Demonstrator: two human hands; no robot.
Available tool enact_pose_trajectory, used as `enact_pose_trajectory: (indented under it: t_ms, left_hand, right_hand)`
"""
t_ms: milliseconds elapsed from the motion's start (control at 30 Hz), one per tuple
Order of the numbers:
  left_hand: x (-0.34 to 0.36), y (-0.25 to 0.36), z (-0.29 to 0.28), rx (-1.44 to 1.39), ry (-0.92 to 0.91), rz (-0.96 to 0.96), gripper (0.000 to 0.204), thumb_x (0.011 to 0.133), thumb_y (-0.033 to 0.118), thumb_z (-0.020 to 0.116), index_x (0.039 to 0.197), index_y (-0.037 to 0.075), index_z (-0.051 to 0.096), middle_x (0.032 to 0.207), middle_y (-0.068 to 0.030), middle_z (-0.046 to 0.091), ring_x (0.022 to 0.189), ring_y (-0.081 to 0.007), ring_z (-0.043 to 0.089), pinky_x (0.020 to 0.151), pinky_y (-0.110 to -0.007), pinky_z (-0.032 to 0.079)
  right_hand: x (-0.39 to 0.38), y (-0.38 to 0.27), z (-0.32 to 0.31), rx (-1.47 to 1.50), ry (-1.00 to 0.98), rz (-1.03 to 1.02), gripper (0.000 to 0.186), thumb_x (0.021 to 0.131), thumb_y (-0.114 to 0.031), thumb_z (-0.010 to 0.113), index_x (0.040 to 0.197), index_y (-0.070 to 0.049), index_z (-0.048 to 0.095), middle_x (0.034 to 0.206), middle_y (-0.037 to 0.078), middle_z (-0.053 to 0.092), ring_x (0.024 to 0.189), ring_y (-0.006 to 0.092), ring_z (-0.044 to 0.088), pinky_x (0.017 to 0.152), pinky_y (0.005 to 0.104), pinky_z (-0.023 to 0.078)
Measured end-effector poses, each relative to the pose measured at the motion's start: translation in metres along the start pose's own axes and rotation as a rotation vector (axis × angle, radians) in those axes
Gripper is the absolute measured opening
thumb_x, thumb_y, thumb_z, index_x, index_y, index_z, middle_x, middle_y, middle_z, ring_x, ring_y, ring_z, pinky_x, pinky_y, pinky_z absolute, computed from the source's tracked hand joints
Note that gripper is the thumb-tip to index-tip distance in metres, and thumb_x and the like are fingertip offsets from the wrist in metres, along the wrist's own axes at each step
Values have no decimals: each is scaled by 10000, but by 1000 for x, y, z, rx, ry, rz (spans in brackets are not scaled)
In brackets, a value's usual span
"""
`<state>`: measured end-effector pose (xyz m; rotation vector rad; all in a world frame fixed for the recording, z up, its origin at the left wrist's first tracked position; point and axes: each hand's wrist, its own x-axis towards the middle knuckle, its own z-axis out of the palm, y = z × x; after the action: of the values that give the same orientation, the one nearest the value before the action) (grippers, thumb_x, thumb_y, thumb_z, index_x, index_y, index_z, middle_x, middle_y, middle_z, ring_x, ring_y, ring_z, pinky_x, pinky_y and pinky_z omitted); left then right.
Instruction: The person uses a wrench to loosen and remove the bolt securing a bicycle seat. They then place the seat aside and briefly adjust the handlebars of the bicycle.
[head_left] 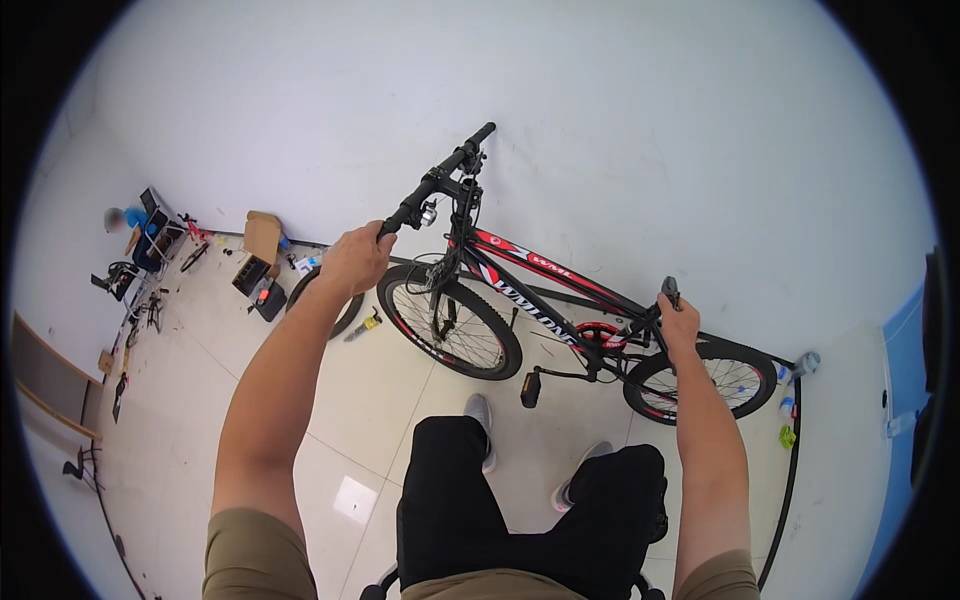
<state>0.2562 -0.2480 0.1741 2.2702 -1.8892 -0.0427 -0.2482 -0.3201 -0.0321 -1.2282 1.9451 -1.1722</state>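
A black and red bicycle (540, 300) stands side-on before me, its handlebar to the left and its rear wheel (745, 375) to the right. My left hand (357, 262) is closed round the near grip of the handlebar (432, 180). Just ahead of those fingers sits a silver bell (429, 213). At the seat, my right hand (680, 325) is closed on the saddle (670, 286); only a dark tip of it shows past the fingers. The front wheel (450, 322) rests on the tiled floor, and a pedal (531, 389) points toward me.
A white wall (640, 130) rises close behind the bicycle. Left of the front wheel lie a loose wheel (340, 318), a yellow-and-black tool (364, 324) and an open cardboard box (262, 240). Another person (135, 218) is far left. Bottles (788, 408) stand beyond the rear wheel.
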Motion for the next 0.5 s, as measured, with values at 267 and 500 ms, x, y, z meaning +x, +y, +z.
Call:
enact_pose_trajectory:
  t_ms: [267, 500]
  left_hand:
    - [-3, -10, 6, -123, 48, 22, 333, 989, 319, 505, 1171, 56, 597, 966, -248, 676, 938, -435, 641, 812, -521, 492]
    - [-8, -10, 4, -205, 82, 50, 353, 996, 276, 560, 1245, 29, 599, 894, -257, 665, 847, -409, 654, 749, -453, 497]
  right_hand:
    - [-2, 26, 11, -206, 98, -342, 350, 870, -166, 685, 1192, -31, 673, 990, 215, 705, 926, 377, 680, 837, 424, 519]
    - [-4, 30, 11, -200, 96, -318, 432, 877, -116, 638, 1303, -48, 617, 1120, 223, 679, 1051, 387, 639, 920, 428, 484]
